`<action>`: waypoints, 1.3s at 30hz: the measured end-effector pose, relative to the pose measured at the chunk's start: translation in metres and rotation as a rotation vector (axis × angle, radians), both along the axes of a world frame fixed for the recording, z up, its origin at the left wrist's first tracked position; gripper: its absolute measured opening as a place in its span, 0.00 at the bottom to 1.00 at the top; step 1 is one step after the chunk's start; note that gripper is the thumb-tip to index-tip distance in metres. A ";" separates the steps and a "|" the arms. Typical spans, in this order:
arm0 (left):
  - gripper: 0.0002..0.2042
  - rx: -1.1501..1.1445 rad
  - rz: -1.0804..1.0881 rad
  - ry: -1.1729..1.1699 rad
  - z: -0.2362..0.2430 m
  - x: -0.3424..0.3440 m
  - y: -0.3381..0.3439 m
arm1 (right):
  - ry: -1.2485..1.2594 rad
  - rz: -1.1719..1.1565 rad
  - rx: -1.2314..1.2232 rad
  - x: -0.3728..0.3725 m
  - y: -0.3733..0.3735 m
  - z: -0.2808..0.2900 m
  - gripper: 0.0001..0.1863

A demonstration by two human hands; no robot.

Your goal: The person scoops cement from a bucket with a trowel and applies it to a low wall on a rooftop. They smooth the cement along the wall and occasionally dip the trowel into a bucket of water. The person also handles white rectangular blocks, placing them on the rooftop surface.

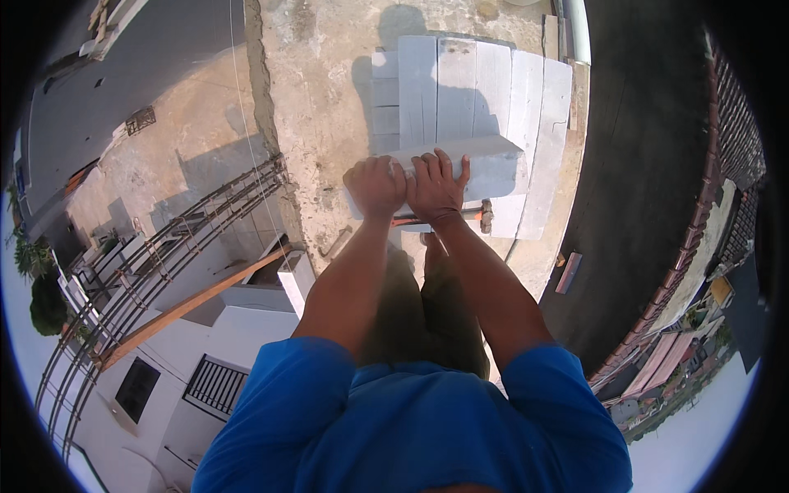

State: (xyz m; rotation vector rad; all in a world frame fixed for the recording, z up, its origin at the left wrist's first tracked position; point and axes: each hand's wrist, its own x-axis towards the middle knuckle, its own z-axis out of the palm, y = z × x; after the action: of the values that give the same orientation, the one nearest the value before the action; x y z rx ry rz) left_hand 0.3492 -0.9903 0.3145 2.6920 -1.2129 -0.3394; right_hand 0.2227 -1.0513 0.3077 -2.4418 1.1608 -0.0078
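Note:
A long, light grey lightweight concrete block (491, 163) lies crosswise in front of me, over the near end of a row of similar blocks (457, 90). My left hand (376, 186) grips its left part, with fingers curled over the top. Close beside it, my right hand (437, 186) holds the middle, its fingers over the upper face and its thumb out to the right. A hammer (486, 217) with an orange and dark handle lies just below the block, partly hidden by my right wrist.
Bare concrete (316, 107) runs along the left of the blocks. Rebar cages (177, 226) and a wooden beam (197, 302) stretch out at left, above a lower level. The slab edge drops at right toward a dark surface (633, 164) and a tiled roof edge (690, 238).

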 end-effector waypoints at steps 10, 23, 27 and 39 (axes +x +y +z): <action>0.13 -0.052 0.098 0.031 -0.005 0.003 0.011 | 0.074 0.053 -0.065 0.005 0.007 -0.005 0.20; 0.16 0.012 0.122 0.117 -0.007 0.002 0.014 | 0.118 0.109 -0.100 0.007 0.005 -0.001 0.21; 0.15 -0.035 0.126 0.084 -0.010 0.003 0.017 | 0.137 0.131 -0.117 0.008 0.007 -0.001 0.21; 0.12 -0.178 0.077 0.087 -0.014 0.001 0.031 | 0.192 0.118 -0.139 0.009 0.014 -0.010 0.24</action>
State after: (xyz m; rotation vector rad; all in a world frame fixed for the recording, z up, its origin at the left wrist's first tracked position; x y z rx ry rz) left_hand 0.3503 -0.9598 0.3009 2.5358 -1.0588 -0.3175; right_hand 0.2315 -1.0373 0.2980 -2.6791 1.1263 0.1909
